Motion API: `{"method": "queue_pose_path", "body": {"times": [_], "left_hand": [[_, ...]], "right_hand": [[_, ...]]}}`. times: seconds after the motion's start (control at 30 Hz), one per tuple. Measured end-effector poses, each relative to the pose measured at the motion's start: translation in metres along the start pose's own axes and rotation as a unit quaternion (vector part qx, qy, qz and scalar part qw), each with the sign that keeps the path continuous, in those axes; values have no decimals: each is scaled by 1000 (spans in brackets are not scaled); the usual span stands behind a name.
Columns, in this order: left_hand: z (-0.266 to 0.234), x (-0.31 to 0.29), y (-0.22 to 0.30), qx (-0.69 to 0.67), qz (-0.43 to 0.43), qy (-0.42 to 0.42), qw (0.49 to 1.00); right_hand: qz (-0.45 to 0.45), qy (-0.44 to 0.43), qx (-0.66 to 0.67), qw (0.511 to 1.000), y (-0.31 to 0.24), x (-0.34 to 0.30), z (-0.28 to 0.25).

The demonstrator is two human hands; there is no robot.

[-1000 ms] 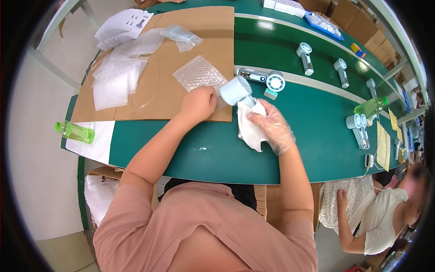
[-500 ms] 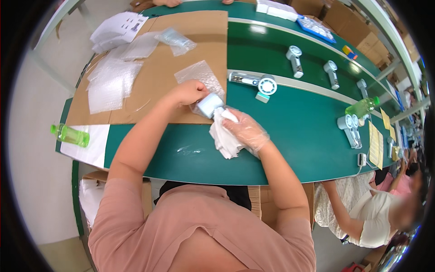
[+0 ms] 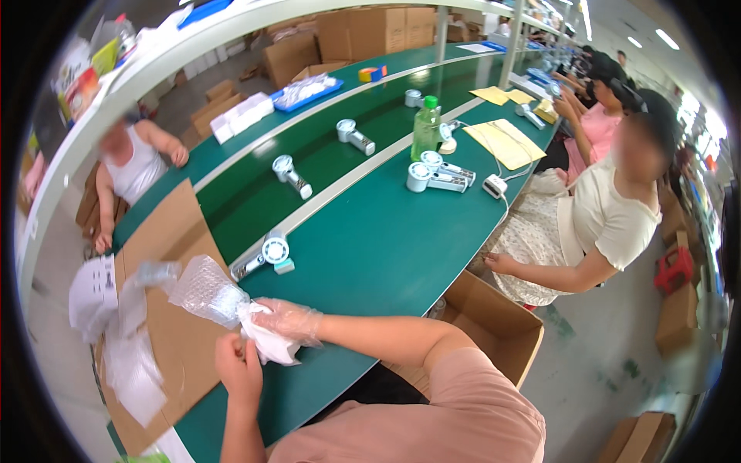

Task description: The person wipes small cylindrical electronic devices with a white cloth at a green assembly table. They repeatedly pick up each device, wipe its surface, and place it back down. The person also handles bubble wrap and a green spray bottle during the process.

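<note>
My right hand (image 3: pixel 284 320), in a thin clear plastic glove, is closed around a crumpled white cloth (image 3: pixel 272 346). Just beyond its fingers lies a clear bubble wrap bag (image 3: pixel 197 284), with a pale blue shape (image 3: pixel 224 303) showing at its near end. Whether that shape is inside or under the wrap, I cannot tell. My bare left hand (image 3: pixel 239 369) is beside the cloth, fingers curled in; what they may pinch is hidden. Past the bag, a pale blue handheld fan (image 3: pixel 274 248) rests by a small teal-and-white block (image 3: pixel 284 266).
Brown cardboard (image 3: pixel 177 231) covers the table's left part, with bubble wrap sheets (image 3: pixel 135 374) on it. Similar fans (image 3: pixel 290 177) lie on the green belt; several more (image 3: pixel 436 176) are near a green bottle (image 3: pixel 425 131). A co-worker (image 3: pixel 594 208) sits at right, another person (image 3: pixel 135 162) across.
The view has swung to the right, bringing co-workers and more of the bench into sight. My left hand has come away from the pale blue object toward me; my right keeps the cloth.
</note>
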State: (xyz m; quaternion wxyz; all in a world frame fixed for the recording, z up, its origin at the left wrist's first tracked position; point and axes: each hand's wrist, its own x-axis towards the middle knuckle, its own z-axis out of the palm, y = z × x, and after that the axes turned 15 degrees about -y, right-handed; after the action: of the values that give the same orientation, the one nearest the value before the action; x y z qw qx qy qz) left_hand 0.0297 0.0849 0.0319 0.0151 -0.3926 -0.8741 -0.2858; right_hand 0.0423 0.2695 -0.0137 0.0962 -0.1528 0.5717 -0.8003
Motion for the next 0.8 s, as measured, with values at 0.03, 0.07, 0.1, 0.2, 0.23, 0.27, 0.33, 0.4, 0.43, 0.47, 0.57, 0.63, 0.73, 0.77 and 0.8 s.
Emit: {"method": "queue_pose_path", "body": {"times": [0.03,0.07,0.1,0.2,0.23,0.27,0.33,0.4,0.43,0.47,0.57,0.63,0.73,0.77,0.8], "left_hand": [[5,3,-3,-74,-2,41,996],[13,6,-5,-152,-8,81,985],[18,8,-6,-229,-15,118,966],[11,19,-10,-243,43,134,960],[13,23,-10,-254,52,158,953],[14,26,-10,-248,57,162,953],[19,31,-12,-236,68,169,954],[18,39,-8,-231,48,183,954],[17,42,-6,-228,38,191,954],[15,42,-5,-219,39,165,961],[13,36,5,-164,49,96,981],[25,21,20,-96,65,54,992],[20,15,-4,-136,-1,98,986],[14,14,-7,-136,-26,128,982],[10,16,-9,-97,-28,124,987]], "right_hand": [[0,0,78,997,-13,-4,8],[4,-33,136,990,-22,-9,14],[24,-38,127,991,-24,-9,15],[56,-65,87,993,-40,-23,22],[31,-67,102,992,-39,-22,20],[4,-69,116,991,-37,-21,19],[-23,-77,138,987,-36,-21,17],[-22,-90,154,984,-38,-23,17],[-19,-87,152,984,-40,-24,18],[-12,-85,151,985,-45,-28,21],[-20,-43,154,987,-48,-29,24],[-16,-23,166,986,-42,-26,25],[33,-27,144,989,-23,-14,20],[45,-37,142,988,-21,-13,20],[56,-47,140,987,-18,-13,20]]}}
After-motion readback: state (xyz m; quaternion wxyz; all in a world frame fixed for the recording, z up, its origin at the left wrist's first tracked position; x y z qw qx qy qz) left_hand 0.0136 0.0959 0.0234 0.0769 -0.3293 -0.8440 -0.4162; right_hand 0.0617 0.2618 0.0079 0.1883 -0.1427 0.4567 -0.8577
